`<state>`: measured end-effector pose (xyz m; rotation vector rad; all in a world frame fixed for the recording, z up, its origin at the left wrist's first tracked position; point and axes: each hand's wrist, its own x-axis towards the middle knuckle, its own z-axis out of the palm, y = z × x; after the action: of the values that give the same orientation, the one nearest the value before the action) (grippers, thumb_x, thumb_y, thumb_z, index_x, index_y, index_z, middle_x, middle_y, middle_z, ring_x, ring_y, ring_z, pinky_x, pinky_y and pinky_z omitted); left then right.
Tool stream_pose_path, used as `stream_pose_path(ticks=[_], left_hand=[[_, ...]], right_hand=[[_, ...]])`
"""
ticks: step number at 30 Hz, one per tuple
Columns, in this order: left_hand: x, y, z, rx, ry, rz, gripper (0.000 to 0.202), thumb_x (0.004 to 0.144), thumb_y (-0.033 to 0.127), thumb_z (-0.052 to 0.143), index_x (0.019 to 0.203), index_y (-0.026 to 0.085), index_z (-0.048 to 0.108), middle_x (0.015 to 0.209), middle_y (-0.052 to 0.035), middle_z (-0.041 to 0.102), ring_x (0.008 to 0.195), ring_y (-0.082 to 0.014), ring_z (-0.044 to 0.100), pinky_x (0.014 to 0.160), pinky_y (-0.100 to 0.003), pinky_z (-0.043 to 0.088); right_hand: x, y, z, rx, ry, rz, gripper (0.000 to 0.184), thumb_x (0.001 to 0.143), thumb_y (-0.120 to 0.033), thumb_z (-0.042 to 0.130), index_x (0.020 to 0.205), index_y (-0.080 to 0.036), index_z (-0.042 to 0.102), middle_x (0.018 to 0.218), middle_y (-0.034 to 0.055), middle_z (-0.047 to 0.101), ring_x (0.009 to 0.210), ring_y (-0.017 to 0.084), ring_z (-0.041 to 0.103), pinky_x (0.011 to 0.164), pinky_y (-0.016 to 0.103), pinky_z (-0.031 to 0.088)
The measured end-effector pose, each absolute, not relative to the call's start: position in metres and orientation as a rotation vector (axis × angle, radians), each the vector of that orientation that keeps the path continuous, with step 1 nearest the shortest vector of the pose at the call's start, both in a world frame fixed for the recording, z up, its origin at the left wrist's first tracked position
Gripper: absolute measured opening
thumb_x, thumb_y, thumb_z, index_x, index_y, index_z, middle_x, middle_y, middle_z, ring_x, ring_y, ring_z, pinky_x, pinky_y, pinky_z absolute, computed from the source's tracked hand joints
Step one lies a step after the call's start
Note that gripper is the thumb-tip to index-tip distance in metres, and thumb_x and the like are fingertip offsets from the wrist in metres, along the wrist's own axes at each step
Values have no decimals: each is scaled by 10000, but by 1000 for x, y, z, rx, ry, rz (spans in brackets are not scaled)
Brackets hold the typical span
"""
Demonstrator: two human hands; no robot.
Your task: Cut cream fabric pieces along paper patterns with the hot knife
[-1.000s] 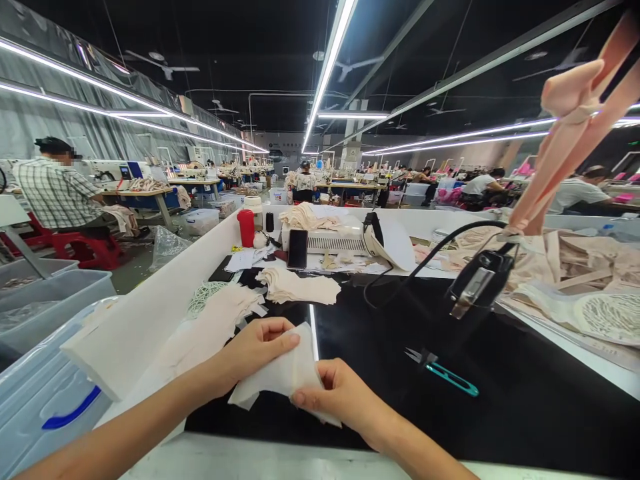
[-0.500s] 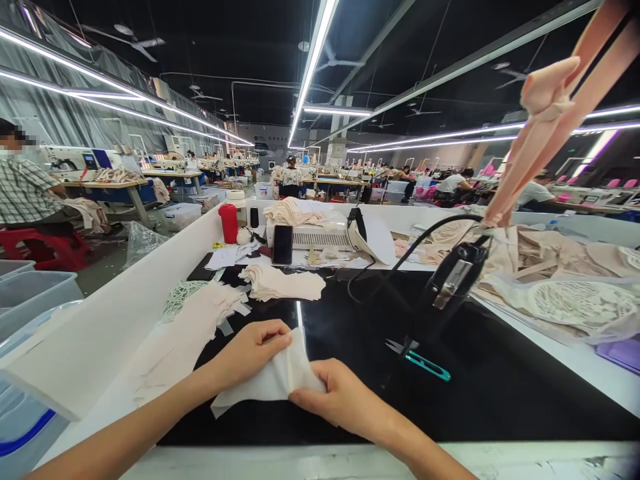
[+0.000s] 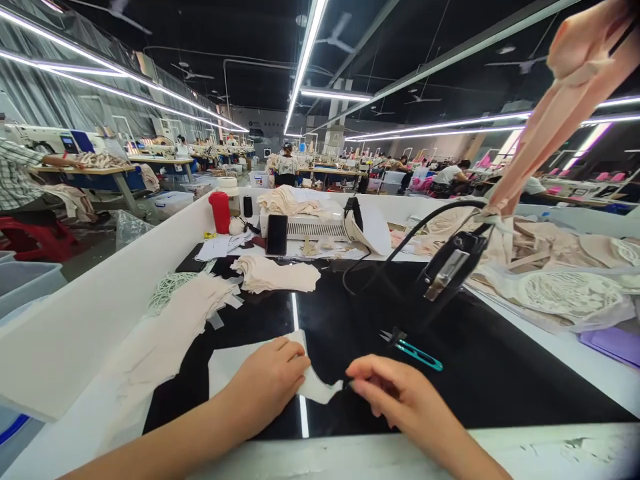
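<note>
A white fabric piece [image 3: 225,367] lies on the black work surface [image 3: 330,327]. My left hand [image 3: 275,373] rests over it, its fingers bent together and pressing on the cloth near the upper edge. To the right, my right hand [image 3: 387,390] is closed in a pinch just beside the narrow right-hand tip of the piece. A small dark bit shows at its fingertips, too small to name. Turquoise thread snips [image 3: 417,353] lie beyond my right hand.
Stacked cream fabric pieces [image 3: 277,275] lie at the back, with more along the left side [image 3: 175,320]. A phone [image 3: 277,235] stands behind them. On the right, a black device [image 3: 453,267] hangs from pink straps, near bagged lace pieces [image 3: 565,293]. White side walls [image 3: 135,257] border the bench.
My right hand has left the fabric's near edge and moved right, now pinching beside its tip. The fabric lies flatter, with my left hand turned palm down on it. The view has shifted slightly.
</note>
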<state>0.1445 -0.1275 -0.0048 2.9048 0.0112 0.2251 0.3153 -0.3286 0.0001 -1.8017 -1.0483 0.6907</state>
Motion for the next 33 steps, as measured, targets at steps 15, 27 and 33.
stream_pose_path(ticks=[15, 27, 33], left_hand=[[142, -162, -18, 2863, -301, 347, 301, 967, 50, 511, 1204, 199, 621, 1235, -113, 680, 1165, -269, 631, 1008, -395, 524], [163, -152, -25, 3050, -386, 717, 185, 1039, 180, 546, 1165, 142, 677, 1239, -69, 738, 1070, -236, 679, 843, -354, 543], [159, -152, -36, 3050, -338, 801, 201, 1055, 194, 540, 1184, 151, 688, 1221, -64, 753, 1081, -213, 681, 871, -334, 538]], right_hand=[[378, -315, 42, -1343, -810, -13, 538, 859, -542, 766, 1299, -305, 565, 1207, 61, 676, 1082, 245, 674, 964, 431, 552], [339, -261, 47, -985, -912, 35, 330, 850, -363, 820, 1076, -284, 594, 893, -29, 668, 636, 129, 636, 520, 275, 596], [324, -244, 36, -887, -887, 77, 329, 890, -361, 785, 1145, -291, 589, 863, -43, 657, 591, 107, 614, 512, 258, 567]])
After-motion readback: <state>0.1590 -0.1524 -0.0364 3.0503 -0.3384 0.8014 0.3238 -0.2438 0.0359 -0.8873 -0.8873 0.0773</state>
